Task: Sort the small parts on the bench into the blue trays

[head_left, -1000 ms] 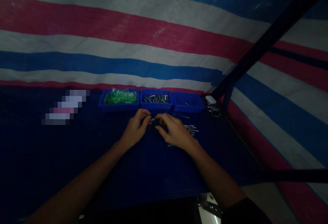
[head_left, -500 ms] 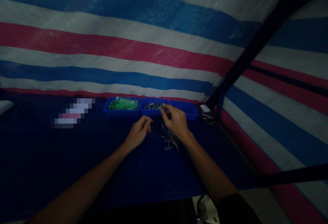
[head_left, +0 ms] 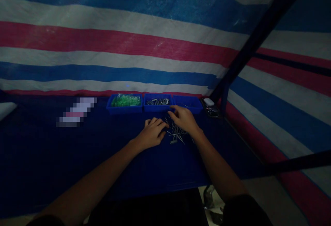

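Note:
A loose pile of thin metal pins (head_left: 176,133) lies on the dark blue table cover (head_left: 103,157). My left hand (head_left: 152,133) rests on the cover just left of the pile, its fingers curled in; what they hold, if anything, is hidden. My right hand (head_left: 184,117) hovers over the far side of the pile with its fingers loosely stretched toward the left and nothing visible in them. Behind the hands stand three blue trays: the left tray (head_left: 124,108) has green parts, the middle tray (head_left: 157,108) has small grey cylinders, and the right tray (head_left: 188,108) is nearly bare.
A small dark device with a white top (head_left: 210,106) sits right of the trays beside a dark frame post (head_left: 248,50). A striped red, white and blue tarp (head_left: 129,47) forms the back and right walls. A pixelated patch (head_left: 76,111) lies at the left.
My right hand left the middle tray and came down over the pin pile. My left hand slid right to the pile's edge. The view shifted slightly.

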A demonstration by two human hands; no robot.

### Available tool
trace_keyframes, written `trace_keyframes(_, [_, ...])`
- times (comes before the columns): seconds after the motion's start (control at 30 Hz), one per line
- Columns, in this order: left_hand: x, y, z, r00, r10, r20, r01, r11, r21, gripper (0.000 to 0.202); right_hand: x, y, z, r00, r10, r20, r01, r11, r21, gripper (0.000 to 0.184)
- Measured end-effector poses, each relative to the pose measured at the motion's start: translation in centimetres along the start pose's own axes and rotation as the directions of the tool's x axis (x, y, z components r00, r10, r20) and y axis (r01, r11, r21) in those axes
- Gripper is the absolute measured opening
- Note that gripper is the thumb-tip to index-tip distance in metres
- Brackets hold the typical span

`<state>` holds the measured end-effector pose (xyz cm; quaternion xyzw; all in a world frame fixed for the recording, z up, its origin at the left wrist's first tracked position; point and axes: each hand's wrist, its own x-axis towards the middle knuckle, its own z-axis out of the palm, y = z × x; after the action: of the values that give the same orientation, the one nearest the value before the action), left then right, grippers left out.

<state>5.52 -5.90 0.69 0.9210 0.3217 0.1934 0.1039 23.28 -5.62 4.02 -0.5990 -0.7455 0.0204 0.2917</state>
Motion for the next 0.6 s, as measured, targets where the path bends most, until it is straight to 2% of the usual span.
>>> trace_keyframes(0.2, [0.2, 0.3, 0.2, 1.000, -0.004, 0.004, 0.004, 1.000, 0.004, 0.011, -0.3, -1.0, 0.3, 0.990, -0.112, 0.088, 0.104, 0.991, 0.088, 0.032])
trace_keyframes(0.3, [0.3, -0.3, -0.2, 0.991, -0.106, -0.084, 0.107, 0.994, 0.014, 0.015, -0.4, -1.2, 0.7, 0.985, -0.159, 0.070, 0.150, 0.982, 0.117, 0.029])
trace_keyframes(0.4, [0.2, -1.4, -0.9, 0.948, -0.264, -0.178, 0.265, 0.964, -0.019, 0.024, -0.6, -1.8, 1.1, 0.969, -0.242, 0.049, 0.236, 0.966, 0.107, 0.026])
trace_keyframes(0.47, [0.2, -2.1, -1.1, 0.919, -0.334, -0.208, 0.329, 0.942, -0.062, 0.029, -0.7, -2.3, 1.4, 0.955, -0.295, 0.043, 0.292, 0.954, 0.067, 0.023])
trace_keyframes(0.6, [0.4, -2.4, -1.1, 0.912, -0.334, -0.238, 0.294, 0.937, -0.189, 0.033, -0.9, -2.8, 1.9, 0.933, -0.361, 0.008, 0.361, 0.932, -0.039, 0.017])
